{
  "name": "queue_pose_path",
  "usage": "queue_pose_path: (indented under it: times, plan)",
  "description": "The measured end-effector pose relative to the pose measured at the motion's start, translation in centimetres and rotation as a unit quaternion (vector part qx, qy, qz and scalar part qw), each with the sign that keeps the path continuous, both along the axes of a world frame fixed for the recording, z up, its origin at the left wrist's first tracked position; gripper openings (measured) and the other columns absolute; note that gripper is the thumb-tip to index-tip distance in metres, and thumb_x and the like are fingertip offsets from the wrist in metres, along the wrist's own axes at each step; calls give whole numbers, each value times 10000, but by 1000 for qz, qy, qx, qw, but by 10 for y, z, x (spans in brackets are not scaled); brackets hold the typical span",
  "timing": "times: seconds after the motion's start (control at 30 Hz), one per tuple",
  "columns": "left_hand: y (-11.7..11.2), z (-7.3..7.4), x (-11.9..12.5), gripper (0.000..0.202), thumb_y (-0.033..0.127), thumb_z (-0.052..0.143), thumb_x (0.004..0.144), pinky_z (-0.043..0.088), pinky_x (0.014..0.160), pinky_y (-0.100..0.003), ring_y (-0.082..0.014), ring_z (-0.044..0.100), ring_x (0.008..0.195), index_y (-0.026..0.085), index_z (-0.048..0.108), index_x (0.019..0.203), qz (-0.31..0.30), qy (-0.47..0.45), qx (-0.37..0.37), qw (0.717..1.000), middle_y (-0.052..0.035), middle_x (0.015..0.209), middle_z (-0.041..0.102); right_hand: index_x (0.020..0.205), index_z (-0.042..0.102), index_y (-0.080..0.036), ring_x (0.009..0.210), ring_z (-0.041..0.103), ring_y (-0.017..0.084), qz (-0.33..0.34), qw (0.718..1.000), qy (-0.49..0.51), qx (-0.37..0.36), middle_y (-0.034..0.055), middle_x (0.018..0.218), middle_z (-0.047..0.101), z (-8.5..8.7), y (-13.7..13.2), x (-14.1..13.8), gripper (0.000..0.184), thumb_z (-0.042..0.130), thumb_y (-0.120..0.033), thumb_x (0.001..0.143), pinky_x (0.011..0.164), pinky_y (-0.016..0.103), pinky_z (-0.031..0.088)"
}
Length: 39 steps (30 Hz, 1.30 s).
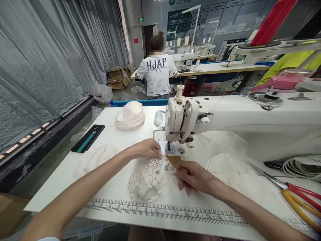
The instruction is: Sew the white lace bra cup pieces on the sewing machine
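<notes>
Two bare forearms (90, 185) reach over the white counter (120, 138), where a sewing machine (240, 110) stands. On the counter, just at the machine's near side, lies a piece of lace (149, 176), which should handle as light, limp and easily snagged through its mesh; the edges look the safest hold. The left hand (146, 149) has its fingers pinching its top edge; the right hand (193, 174) pinches its right edge.

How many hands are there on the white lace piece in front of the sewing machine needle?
2. The left hand is at the upper edge of the white lace piece, and the right hand is at its right edge.
</notes>
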<state>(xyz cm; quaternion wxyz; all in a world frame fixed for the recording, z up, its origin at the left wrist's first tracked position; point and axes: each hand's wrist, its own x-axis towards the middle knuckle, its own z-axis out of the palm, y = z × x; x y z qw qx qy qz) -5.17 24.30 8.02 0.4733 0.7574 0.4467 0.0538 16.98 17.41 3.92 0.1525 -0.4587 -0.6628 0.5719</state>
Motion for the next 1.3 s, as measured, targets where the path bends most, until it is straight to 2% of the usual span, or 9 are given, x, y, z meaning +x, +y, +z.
queue_pose_path:
  times: [0.33,0.53,0.6,0.7,0.83,0.93,1.03,1.17,1.3]
  plan:
    - [-26,24,0,257,358,672,692,325,556,-214,-94,432,596,111,602,700,-8,-48,-62,997,22,629,501,688,515,-162,384,448,76,-5,1000,9,-16,14,578,644,14,-29,8,299,546,-432,811,407,197,344]
    - [-59,37,1,263,357,683,693,334,540,-207,-93,445,591,109,597,697,-28,-74,-66,995,20,629,510,733,500,-182,427,505,90,73,995,-42,-51,7,586,621,13,-89,79,296,458,-430,890,394,177,328]
    - [-71,42,6,244,338,682,700,347,545,-203,-93,458,595,109,598,694,-47,-77,-68,994,16,633,525,704,529,-199,453,553,131,89,986,-135,51,27,596,625,8,-113,112,314,464,-449,881,394,207,364]
    - [-90,52,18,223,318,680,714,367,557,-195,-93,476,607,109,605,694,-89,-82,-62,991,9,645,544,649,562,-228,547,605,186,-1,923,-235,305,43,640,617,13,-142,137,291,537,-450,835,448,253,428]
    - [-118,66,34,230,330,676,729,376,559,-189,-98,483,617,107,621,721,-133,-69,-44,988,4,656,558,1008,602,-272,1006,599,256,-29,899,-155,409,78,1179,578,40,-153,107,305,625,-485,791,782,314,515]
    - [-145,78,39,219,322,668,743,368,557,-187,-97,473,615,108,625,746,-145,-52,-21,988,8,653,552,1298,422,-239,1208,452,285,20,929,-26,369,116,1338,452,51,-142,65,747,702,-559,684,976,379,412]
    - [-171,84,35,212,327,648,761,337,535,-182,-88,441,595,116,627,765,-131,-27,10,991,22,636,521,1041,578,-194,988,575,233,88,962,55,253,64,1060,618,49,-133,35,508,723,-517,676,855,315,463]
    - [-188,79,20,227,343,623,776,295,508,-182,-79,394,572,124,597,722,-71,-17,41,997,37,608,467,778,559,-151,649,579,147,94,982,123,107,22,678,620,40,-137,18,294,592,-442,806,621,243,457]
    - [-182,66,12,256,374,634,757,289,506,-190,-87,396,571,123,599,721,-47,-20,56,997,32,607,474,770,553,-146,601,536,124,95,985,105,96,21,652,615,38,-140,14,241,577,-382,809,582,228,416]
